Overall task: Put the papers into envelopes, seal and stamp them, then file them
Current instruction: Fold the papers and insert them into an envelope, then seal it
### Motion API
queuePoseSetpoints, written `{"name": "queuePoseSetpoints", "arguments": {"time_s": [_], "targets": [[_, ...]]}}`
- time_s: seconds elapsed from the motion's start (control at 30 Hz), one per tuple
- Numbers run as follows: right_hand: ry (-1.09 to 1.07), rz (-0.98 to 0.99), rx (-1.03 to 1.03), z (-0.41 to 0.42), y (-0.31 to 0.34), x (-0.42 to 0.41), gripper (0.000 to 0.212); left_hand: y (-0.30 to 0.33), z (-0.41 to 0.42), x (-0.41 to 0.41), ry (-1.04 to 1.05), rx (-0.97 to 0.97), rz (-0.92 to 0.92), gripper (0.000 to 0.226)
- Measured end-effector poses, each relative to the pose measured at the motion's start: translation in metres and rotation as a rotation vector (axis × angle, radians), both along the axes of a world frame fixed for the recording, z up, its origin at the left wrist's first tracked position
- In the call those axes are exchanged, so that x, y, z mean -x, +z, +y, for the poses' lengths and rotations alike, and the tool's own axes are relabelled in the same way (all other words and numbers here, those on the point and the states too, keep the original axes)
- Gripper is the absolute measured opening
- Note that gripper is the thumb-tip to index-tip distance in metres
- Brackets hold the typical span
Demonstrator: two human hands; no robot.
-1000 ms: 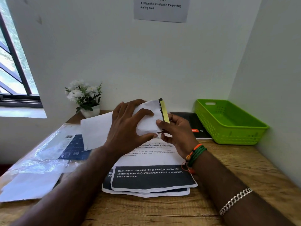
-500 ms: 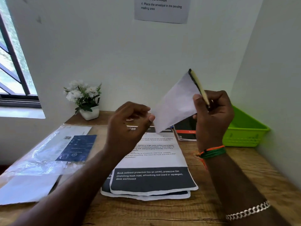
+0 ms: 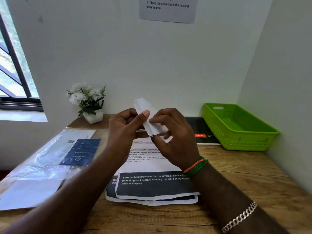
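Left hand (image 3: 125, 130): thumb pinching the white envelope (image 3: 148, 118) from its left side.
Right hand (image 3: 175, 139): fingers gripping the envelope's right side.
Envelope: tilted, held in the air between both hands, above the papers.
Papers (image 3: 152, 186): printed stack lying on the wooden desk (image 3: 236, 174), near centre.
Basket (image 3: 236, 125): green, far right.
Plastic sleeve (image 3: 50, 159): left on the desk.
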State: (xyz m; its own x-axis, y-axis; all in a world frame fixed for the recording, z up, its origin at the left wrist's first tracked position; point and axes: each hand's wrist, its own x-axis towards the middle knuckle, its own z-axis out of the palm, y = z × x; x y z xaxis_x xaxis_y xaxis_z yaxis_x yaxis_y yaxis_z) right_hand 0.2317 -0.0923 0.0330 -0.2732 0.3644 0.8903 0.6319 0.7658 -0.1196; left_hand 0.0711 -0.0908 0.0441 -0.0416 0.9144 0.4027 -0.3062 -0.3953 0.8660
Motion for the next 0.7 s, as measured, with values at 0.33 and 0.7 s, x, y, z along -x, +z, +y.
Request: {"name": "queuePoseSetpoints", "arguments": {"time_s": [0.33,0.7], "targets": [[0.103,0.090,0.074,0.004,-0.004,0.000,0.026,-0.005,0.011,0.004,-0.129,0.158,-0.126,0.037],[0.029,-0.002,0.083,0.011,-0.011,0.002,0.030,-0.004,0.010,0.004,-0.001,0.132,-0.031,0.029]]}}
